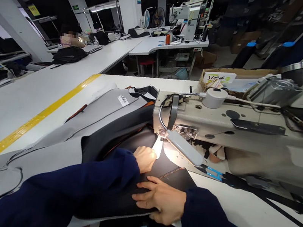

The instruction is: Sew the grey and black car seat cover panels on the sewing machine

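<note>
So, bottom center, the right grip (pixel 162 201) is spread open, fingers resting on the black piece (pixel 111 205), which lies on the worktop (pixel 248 209) and runs up to the sewing machine (pixel 211 117). Just above that, the left grip (pixel 144 159) is bunched up on the piece near the needle area; honestly can't tell if it's pinching anything. There's a lit lamp (pixel 186 148) right beside it. Gray fabric (pixel 106 108) sprawls center left, with yellow tape (pixel 44 115) past it. Way back there's another machine (pixel 191 18) top center, plus a person (pixel 68 41) upper left.
</note>
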The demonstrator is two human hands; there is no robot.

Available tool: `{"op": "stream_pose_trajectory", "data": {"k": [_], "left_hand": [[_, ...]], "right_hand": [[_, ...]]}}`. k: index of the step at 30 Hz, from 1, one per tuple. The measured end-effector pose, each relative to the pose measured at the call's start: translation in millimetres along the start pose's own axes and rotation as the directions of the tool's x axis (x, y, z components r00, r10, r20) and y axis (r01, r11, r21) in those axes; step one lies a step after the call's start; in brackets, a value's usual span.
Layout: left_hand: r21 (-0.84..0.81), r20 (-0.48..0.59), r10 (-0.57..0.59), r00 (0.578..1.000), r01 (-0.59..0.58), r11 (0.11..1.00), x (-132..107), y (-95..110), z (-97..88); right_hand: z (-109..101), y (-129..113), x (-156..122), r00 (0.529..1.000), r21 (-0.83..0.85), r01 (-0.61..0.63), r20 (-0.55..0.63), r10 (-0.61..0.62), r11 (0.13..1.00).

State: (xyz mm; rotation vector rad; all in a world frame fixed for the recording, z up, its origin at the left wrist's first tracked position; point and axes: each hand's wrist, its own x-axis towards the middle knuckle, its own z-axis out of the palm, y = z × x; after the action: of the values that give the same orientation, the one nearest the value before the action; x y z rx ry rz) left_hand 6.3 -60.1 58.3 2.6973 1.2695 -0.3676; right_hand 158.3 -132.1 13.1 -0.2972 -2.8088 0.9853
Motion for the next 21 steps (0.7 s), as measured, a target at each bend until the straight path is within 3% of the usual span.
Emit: {"op": "stream_pose_trajectory", "data": {"k": [6, 21], "left_hand": [[-0.007, 0.011, -0.019, 1.000, 0.020, 1.000, 1.9, 9.4, 9.4], [-0.003, 0.062, -0.107, 0.992, 0.107, 0.994, 23.0, 13.3, 1.9]], "right_hand": [[12.2, -4.1, 7.9, 0.992, -0.094, -0.064, -0.111, 0.053, 0.994], [20.6, 15.9, 37.7, 0.949, -0.349, -0.254, -0.269, 0.163, 0.902]]}}
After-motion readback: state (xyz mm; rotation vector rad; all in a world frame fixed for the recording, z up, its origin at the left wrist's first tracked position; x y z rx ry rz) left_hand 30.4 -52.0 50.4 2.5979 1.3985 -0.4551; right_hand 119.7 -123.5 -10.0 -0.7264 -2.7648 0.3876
